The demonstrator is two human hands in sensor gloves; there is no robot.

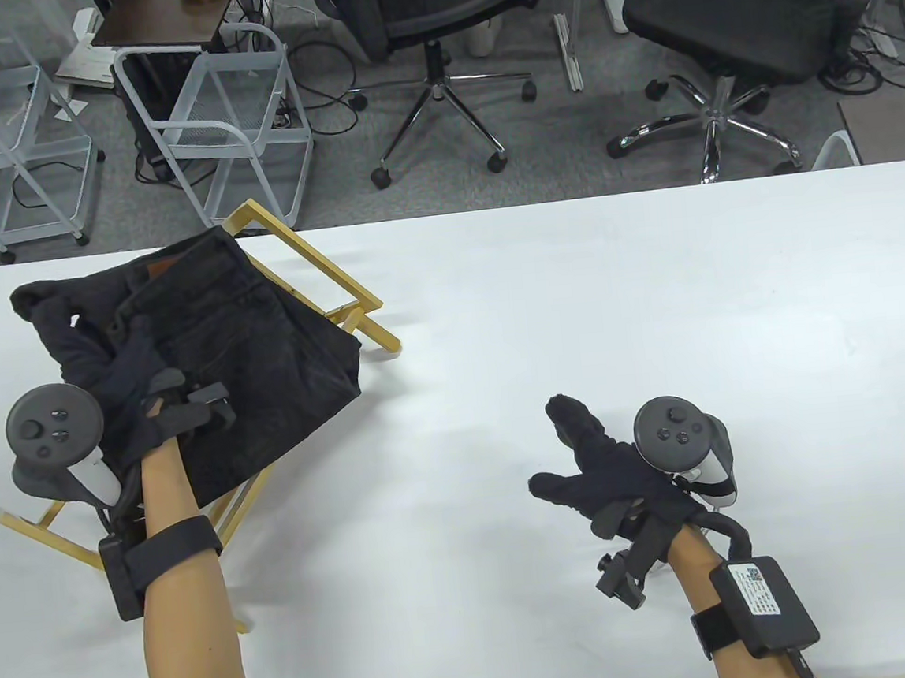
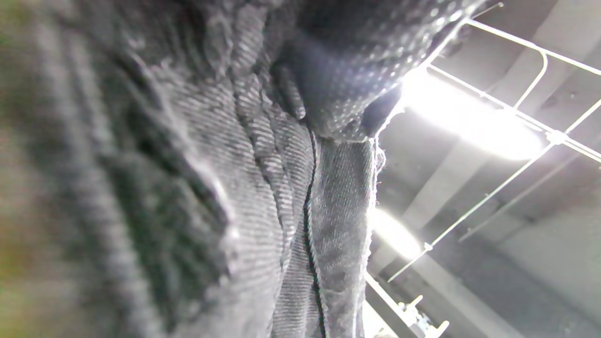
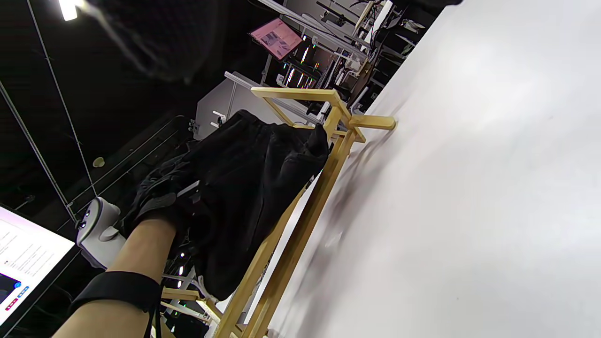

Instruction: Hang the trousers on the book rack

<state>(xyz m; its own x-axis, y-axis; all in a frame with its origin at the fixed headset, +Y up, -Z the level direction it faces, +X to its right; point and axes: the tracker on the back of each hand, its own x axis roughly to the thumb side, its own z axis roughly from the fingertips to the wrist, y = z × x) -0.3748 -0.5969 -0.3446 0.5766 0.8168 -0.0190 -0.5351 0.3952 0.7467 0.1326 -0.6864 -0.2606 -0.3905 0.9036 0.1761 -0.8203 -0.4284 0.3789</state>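
Your left hand (image 1: 127, 375) grips the black trousers (image 1: 255, 348) draped over the wooden rack (image 1: 336, 274) at frame left; their brown waistband patch is unreadable. Your right hand (image 1: 598, 461) hovers lower right, fingers spread.

Black gloved left hand (image 1: 119, 368) and right hand (image 1: 598, 469), grey round trackers, bare forearms, black wrist straps

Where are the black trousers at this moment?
In the table view, the trousers lie draped over the wooden rack at the table's left side, with the left hand on them.
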